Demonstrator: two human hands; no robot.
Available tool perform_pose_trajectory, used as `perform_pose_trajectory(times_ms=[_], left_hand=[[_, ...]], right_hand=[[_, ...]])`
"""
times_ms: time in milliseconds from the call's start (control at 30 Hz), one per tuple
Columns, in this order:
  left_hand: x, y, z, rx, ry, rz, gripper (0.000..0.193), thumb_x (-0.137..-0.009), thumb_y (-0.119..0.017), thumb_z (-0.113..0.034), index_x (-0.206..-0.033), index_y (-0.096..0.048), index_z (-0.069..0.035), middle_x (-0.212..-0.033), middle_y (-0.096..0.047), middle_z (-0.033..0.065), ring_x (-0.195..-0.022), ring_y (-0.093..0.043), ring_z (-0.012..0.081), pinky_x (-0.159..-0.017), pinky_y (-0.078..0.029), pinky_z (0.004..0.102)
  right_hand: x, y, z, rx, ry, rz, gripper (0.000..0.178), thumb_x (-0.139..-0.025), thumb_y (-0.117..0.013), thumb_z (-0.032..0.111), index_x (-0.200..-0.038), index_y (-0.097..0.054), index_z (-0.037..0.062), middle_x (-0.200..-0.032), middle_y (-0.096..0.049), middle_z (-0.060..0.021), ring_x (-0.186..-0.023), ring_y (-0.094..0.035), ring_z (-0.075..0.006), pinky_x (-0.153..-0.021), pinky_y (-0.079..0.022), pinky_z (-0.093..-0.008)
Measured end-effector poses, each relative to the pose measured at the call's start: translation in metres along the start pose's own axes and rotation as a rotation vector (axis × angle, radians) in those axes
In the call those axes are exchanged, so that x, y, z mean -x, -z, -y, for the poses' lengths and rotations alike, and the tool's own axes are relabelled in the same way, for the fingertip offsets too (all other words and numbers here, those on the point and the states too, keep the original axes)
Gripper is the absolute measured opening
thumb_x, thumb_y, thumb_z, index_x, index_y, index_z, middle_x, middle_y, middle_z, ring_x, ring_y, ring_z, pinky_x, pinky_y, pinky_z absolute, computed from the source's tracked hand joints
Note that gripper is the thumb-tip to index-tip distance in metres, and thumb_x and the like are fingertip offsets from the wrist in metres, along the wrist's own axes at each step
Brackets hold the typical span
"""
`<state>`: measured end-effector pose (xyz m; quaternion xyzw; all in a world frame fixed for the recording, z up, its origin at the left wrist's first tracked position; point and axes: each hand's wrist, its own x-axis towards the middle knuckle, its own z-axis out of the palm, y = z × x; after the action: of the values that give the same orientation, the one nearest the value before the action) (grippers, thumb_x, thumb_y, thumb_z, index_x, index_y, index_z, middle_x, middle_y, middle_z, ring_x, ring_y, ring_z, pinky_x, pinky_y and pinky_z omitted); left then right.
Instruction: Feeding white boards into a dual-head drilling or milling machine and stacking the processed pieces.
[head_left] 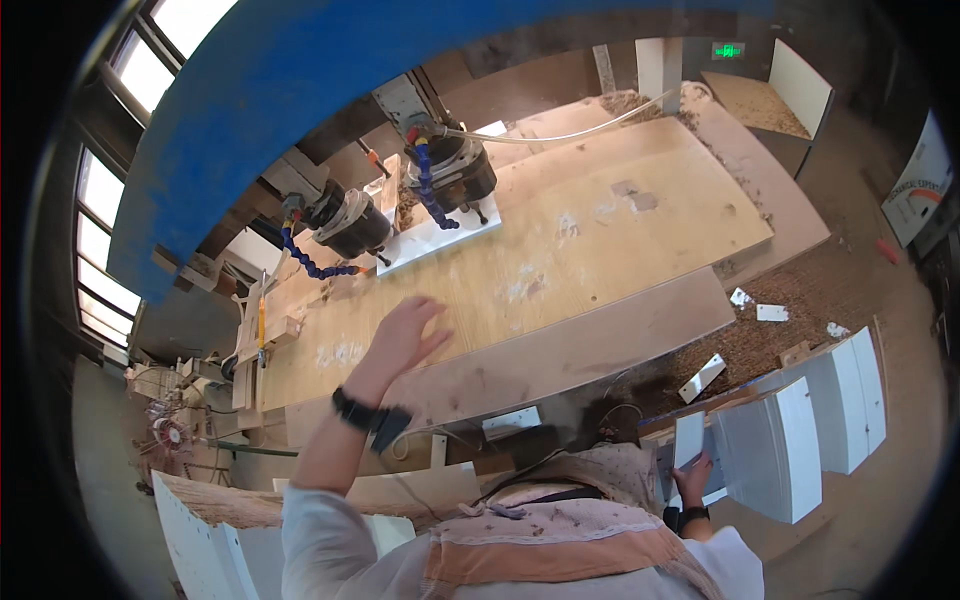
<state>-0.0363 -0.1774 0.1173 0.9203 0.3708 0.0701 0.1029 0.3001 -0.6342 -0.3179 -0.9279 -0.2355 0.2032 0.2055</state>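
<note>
My left hand point(408, 335) is over the wooden worktable board point(560, 260), fingers apart and nothing in them. Just beyond it, a white panel point(440, 240) lies on the board beneath two machine heads, one at the left point(355, 225) and one at the right point(455, 178). Down at my right side, my right hand point(692, 478) is closed on the lower part of a small white panel point(689, 440). That panel stands upright beside a stack of white panels point(775, 450); my fingers are partly hidden behind it.
A blue machine beam point(300, 110) spans above the board. Blue segmented hoses point(305, 262) hang by the heads. White offcuts point(703, 378) lie among wood chips on the right. Another white stack point(850, 400) stands farther right, and white panels point(200, 540) stand at my left.
</note>
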Motion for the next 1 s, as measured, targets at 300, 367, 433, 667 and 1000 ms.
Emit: perform_pose_trajectory(times_ms=[300, 367, 433, 667, 1000], left_hand=[[-0.137, -0.097, 0.13, -0.231, 0.283, -0.157, 0.079, -0.081, -0.06, -0.058, -0.13, -0.046, 0.003, -0.137, -0.045, 0.0209, -0.132, -0.037, 0.0344, -0.109, -0.029, 0.0467], [-0.127, -0.086, 0.116, -0.173, 0.297, -0.093, 0.082, -0.079, -0.061, -0.06, -0.128, -0.046, 0.004, -0.133, -0.047, 0.0212, -0.129, -0.04, 0.0344, -0.107, -0.031, 0.0463], [-0.107, -0.078, 0.086, -0.136, 0.213, -0.056, 0.084, -0.075, -0.065, -0.062, -0.125, -0.048, 0.004, -0.123, -0.051, 0.0211, -0.12, -0.045, 0.0344, -0.101, -0.035, 0.0454], [0.078, -0.1, -0.014, 0.098, 0.037, -0.044, 0.082, -0.063, -0.078, -0.05, -0.124, -0.05, -0.001, -0.117, -0.049, 0.0185, -0.11, -0.048, 0.0339, -0.095, -0.038, 0.0438], [0.292, 0.023, -0.061, -0.068, 0.435, -0.299, 0.076, -0.048, -0.086, -0.033, -0.119, -0.065, -0.018, -0.119, -0.053, 0.0121, -0.106, -0.051, 0.0288, -0.09, -0.037, 0.0421]], right_hand=[[0.027, 0.183, 0.185, -0.604, 0.44, -0.348, 0.088, -0.07, -0.072, 0.013, -0.144, -0.026, 0.002, -0.14, -0.035, -0.0174, -0.131, -0.036, -0.0316, -0.111, -0.028, -0.0416], [0.008, 0.207, 0.226, -0.598, 0.561, -0.331, 0.085, -0.073, -0.07, 0.015, -0.145, -0.027, 0.0025, -0.142, -0.034, -0.0176, -0.132, -0.035, -0.0313, -0.111, -0.028, -0.0421], [-0.013, 0.222, 0.256, -0.584, 0.766, -0.382, 0.079, -0.076, -0.067, 0.019, -0.145, -0.031, 0.0036, -0.144, -0.036, -0.0185, -0.133, -0.035, -0.0306, -0.111, -0.028, -0.0433], [-0.028, 0.189, 0.509, -0.121, 1.38, 0.171, 0.072, -0.07, -0.074, 0.026, -0.134, -0.048, 0.0047, -0.134, -0.047, -0.0215, -0.124, -0.045, -0.0373, -0.103, -0.039, -0.0436], [-0.088, -0.013, 0.737, 0.573, 1.494, 0.229, 0.03, -0.075, -0.057, 0.006, -0.105, -0.056, 0.0022, -0.112, -0.058, -0.0198, -0.11, -0.055, -0.0332, -0.092, -0.048, -0.0391]])
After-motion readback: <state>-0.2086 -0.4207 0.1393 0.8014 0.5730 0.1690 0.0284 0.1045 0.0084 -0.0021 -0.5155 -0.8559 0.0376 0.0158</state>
